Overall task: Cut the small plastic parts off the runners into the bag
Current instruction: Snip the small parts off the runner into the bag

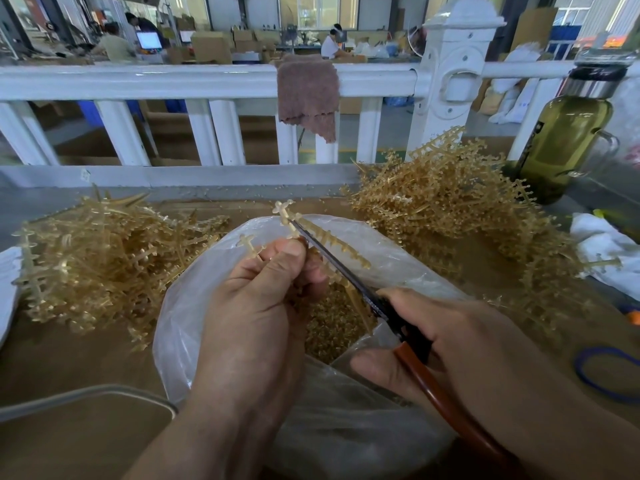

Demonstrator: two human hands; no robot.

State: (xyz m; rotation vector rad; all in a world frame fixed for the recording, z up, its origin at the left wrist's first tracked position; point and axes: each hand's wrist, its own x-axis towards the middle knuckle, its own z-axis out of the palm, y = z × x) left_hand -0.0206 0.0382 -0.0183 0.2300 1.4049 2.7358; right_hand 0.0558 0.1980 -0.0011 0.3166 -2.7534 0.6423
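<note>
- Beyond our bench (86, 358) runs a white railing (173, 81) with a brown cloth (308, 95) draped over it; a workshop with seated people lies far behind.
- Our left hand (256, 306) pinches one runner (332, 242) between thumb and curled fingers, above the open mouth of the clear bag (194, 306), which sits near us at mid-bench.
- Our right hand (467, 341) wraps its fingers round the handles of the scissors (346, 271); the dark blades lie along the runner, tips at its far end.
- Small cut parts (332, 327) lie inside the bag.
- One heap of runners (104, 265) lies left of the bag, and a second heap (450, 209) lies to the right.
- We see a bottle (568, 140) standing far right and a blue band (588, 375) lying near right.
</note>
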